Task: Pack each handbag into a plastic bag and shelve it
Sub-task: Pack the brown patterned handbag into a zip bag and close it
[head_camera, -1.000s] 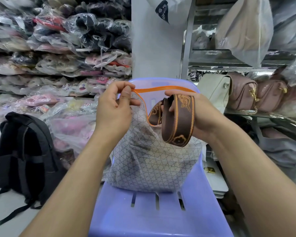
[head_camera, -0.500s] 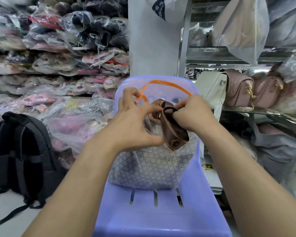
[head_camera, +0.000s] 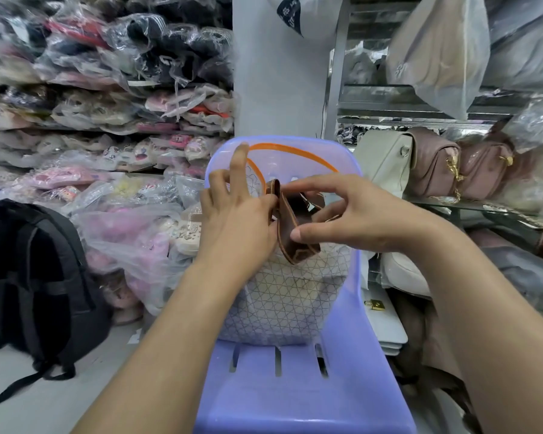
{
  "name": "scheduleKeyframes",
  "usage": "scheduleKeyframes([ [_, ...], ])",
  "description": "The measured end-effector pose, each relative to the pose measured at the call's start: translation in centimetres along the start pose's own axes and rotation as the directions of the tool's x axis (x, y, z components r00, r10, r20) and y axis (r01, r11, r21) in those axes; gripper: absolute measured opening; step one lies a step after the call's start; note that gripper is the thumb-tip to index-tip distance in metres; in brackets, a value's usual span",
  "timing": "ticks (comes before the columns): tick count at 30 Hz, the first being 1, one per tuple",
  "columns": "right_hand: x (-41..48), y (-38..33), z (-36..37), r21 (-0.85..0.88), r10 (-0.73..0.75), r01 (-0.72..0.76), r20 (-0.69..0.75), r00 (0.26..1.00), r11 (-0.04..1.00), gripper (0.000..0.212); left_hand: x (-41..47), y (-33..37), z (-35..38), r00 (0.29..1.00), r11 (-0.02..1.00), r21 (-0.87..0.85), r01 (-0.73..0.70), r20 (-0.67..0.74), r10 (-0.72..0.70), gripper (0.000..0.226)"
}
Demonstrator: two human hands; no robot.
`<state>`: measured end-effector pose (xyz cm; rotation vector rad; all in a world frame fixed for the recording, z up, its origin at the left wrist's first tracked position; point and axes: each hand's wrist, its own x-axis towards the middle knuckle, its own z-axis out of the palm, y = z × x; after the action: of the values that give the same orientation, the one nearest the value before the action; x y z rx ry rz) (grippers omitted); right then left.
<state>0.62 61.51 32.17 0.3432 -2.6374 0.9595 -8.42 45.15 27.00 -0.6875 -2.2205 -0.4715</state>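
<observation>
A grey handbag (head_camera: pixel 282 296) with a triangle pattern and an orange handle stands upright on a purple plastic chair (head_camera: pixel 298 396). At the bag's mouth is a folded brown strap (head_camera: pixel 295 233) with orange edges. My left hand (head_camera: pixel 235 223) holds the strap's left side, its index finger pointing up along the orange handle. My right hand (head_camera: pixel 342 214) pinches the folded strap from the right, thumb below and fingers above. No plastic bag is around this handbag.
A black backpack (head_camera: pixel 29 283) stands on the floor at left. Piles of plastic-wrapped goods (head_camera: pixel 107 104) fill the left shelves. A metal shelf (head_camera: pixel 420 111) at right holds cream and pink-brown handbags (head_camera: pixel 433 164); a bagged handbag (head_camera: pixel 439 48) hangs above.
The brown strap went from a wide loop in my right hand to a tight fold at the bag's mouth. My left hand let go of the orange handle and came onto the strap.
</observation>
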Motion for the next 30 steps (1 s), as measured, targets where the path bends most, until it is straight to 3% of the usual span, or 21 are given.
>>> scheduleKeyframes([
  [4, 0.9, 0.2, 0.6, -0.041, 0.013, -0.026, -0.286, 0.958, 0.999, 0.034, 0.7, -0.8, -1.8, 0.989, 0.994, -0.083, -0.065, 0.124, 0.075, 0.018],
  [8, 2.1, -0.2, 1.7, 0.026, 0.043, -0.036, -0.394, 0.918, 0.999, 0.032, 0.6, -1.3, -2.4, 0.982, 0.979, -0.165, -0.121, 0.123, 0.142, 0.005],
  [10, 3.1, -0.5, 2.2, 0.074, 0.067, -0.033, -0.518, 0.853, 0.997, 0.031, 0.6, -1.1, -2.7, 0.978, 0.964, -0.224, -0.144, 0.114, 0.173, 0.006],
  [13, 4.1, -1.2, 2.4, 0.145, 0.116, -0.016, -0.711, 0.693, 0.989, 0.031, 1.0, -0.7, -4.2, 0.968, 0.928, -0.300, -0.223, 0.043, 0.247, 0.006],
  [15, 4.6, -1.1, 2.3, 0.207, 0.159, 0.002, -0.761, 0.629, 0.978, 0.027, 1.2, -0.3, -5.3, 0.956, 0.925, -0.260, -0.279, 0.018, 0.293, 0.010],
  [18, 5.1, -0.4, 1.5, 0.380, 0.309, -0.005, -0.745, 0.591, 0.925, 0.023, 1.4, 0.1, -6.4, 0.953, 0.941, -0.193, -0.278, 0.069, 0.295, 0.012],
  [22, 5.0, 0.1, 0.8, 0.119, 0.181, -0.154, -0.845, 0.504, 0.981, 0.030, 1.1, 1.2, -7.7, 0.929, 0.938, -0.279, -0.205, 0.246, 0.276, 0.025],
  [24, 5.0, 0.0, 1.2, 0.005, 0.093, -0.168, -0.847, 0.524, 0.986, 0.037, 1.0, 1.7, -7.8, 0.923, 0.922, -0.345, -0.176, 0.268, 0.277, 0.031],
  [27, 4.9, 0.2, 1.6, -0.061, 0.028, -0.119, -0.775, 0.632, 0.991, 0.036, 1.0, 1.9, -6.9, 0.947, 0.888, -0.439, -0.140, 0.203, 0.250, 0.032],
  [30, 4.0, -0.4, 1.3, 0.169, 0.053, 0.108, -0.738, 0.673, 0.980, 0.034, 1.2, 2.1, -5.7, 0.985, 0.884, -0.459, -0.082, 0.100, 0.143, 0.025],
])
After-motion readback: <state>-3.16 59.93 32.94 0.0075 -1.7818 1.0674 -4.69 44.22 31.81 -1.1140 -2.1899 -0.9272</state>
